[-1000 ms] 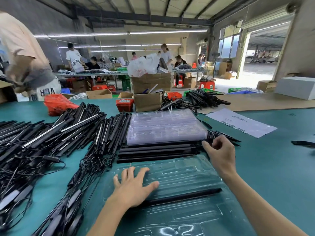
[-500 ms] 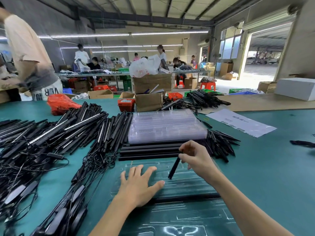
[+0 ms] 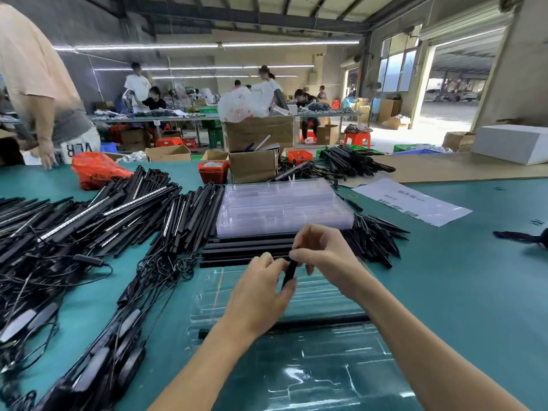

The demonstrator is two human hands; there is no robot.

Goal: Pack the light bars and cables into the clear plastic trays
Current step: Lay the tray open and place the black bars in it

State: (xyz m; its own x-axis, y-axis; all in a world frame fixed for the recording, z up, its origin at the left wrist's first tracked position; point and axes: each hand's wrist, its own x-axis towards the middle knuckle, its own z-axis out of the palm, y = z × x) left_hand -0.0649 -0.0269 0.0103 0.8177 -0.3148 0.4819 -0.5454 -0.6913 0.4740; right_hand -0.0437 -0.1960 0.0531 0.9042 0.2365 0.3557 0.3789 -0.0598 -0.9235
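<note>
Clear plastic tray (image 3: 311,345) on the green table (image 3: 474,277), one long black light bar (image 3: 320,320) already across it. Left hand (image 3: 258,295), flat on the tray a second ago, now lifted, pinching with right hand (image 3: 323,253) the short black stick (image 3: 289,272) above the tray: next piece, not yet seated.

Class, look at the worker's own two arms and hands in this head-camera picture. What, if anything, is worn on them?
Nothing worn shows. The left hand and right hand are bare, without gloves, rings or a watch in view. Both forearms are bare too, with no sleeve visible down to the bottom edge of the picture. No markings, tape or bandage can be seen.
</note>
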